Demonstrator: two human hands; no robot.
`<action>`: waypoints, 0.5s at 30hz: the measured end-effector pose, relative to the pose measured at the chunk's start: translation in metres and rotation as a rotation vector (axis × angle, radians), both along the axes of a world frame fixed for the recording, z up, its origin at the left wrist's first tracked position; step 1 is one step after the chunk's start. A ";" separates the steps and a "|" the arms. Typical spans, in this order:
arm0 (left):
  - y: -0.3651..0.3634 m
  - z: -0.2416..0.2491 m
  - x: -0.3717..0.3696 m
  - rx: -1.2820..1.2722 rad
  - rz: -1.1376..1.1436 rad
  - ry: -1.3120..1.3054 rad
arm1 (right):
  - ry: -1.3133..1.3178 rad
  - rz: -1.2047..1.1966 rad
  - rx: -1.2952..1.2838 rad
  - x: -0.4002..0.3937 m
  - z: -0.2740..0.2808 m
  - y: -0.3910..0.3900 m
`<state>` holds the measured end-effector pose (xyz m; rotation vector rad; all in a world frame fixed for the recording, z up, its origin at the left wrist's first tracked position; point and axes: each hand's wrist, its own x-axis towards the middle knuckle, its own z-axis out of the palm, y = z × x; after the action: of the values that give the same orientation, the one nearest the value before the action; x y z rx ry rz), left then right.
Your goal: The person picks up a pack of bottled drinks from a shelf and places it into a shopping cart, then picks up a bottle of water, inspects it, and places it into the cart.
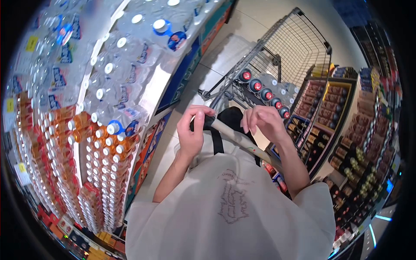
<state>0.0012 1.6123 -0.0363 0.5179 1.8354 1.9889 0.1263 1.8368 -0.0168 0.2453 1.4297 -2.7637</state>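
My left hand (193, 130) grips the black end of the shopping cart's handle bar (236, 137), fingers wrapped around it. My right hand (265, 122) hovers over the same bar further right, fingers bent and apart, fingertips just above or lightly on it. The wire cart (299, 52) stretches away in front of me. Several bottles with red caps (265, 93) lie in a row in the cart's near end. My white shirt fills the bottom of the view.
Shelves of clear water bottles (117, 65) and orange drink bottles (78, 143) rise close on the left. Dark bottles (355, 160) fill shelves on the right. A pale tiled aisle floor (229, 43) runs ahead between them.
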 end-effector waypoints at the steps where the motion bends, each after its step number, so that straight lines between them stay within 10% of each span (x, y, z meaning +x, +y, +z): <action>1: 0.011 0.004 0.002 -0.034 -0.102 0.074 | -0.052 -0.068 0.030 0.018 -0.004 0.011; 6: 0.070 -0.001 0.019 -0.095 -0.465 0.235 | -0.502 -0.430 0.497 0.065 -0.034 0.052; 11: 0.094 -0.002 0.032 -0.212 -0.605 0.517 | -0.688 -0.499 0.418 0.086 -0.127 0.121; 15: 0.091 -0.005 0.028 -0.320 -0.647 0.544 | -0.706 -0.555 1.016 0.078 -0.205 0.171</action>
<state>0.0291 1.7032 -0.0413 1.4344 1.8787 1.1644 0.2048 2.0080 -0.2222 1.5947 2.5288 -1.5233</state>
